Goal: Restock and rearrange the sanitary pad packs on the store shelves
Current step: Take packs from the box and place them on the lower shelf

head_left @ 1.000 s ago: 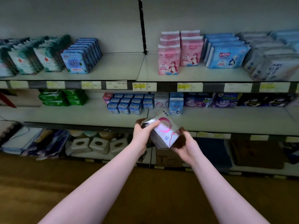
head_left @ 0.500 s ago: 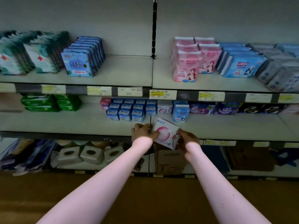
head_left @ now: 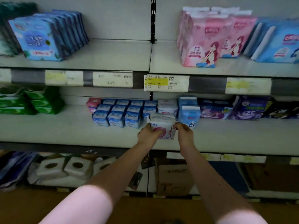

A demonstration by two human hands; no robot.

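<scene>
i hold the white pack (head_left: 164, 125) from both sides: my left hand (head_left: 148, 135) grips its left edge with fingers over the pink circle, and my right hand (head_left: 184, 133) pinches the right edge. it is over the middle shelf (head_left: 64, 130), broad face toward me; i cannot tell if it rests there. the slot lies straight back, before the matching pack (head_left: 167, 105), between the small blue packs (head_left: 116, 113) and the light blue pack (head_left: 189, 115). both hands are equally near, so i judge an even push inward.

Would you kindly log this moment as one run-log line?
step: shelving | white ABC pack: at middle shelf, front of row | left hand: grips pack | right hand: grips pack
</scene>
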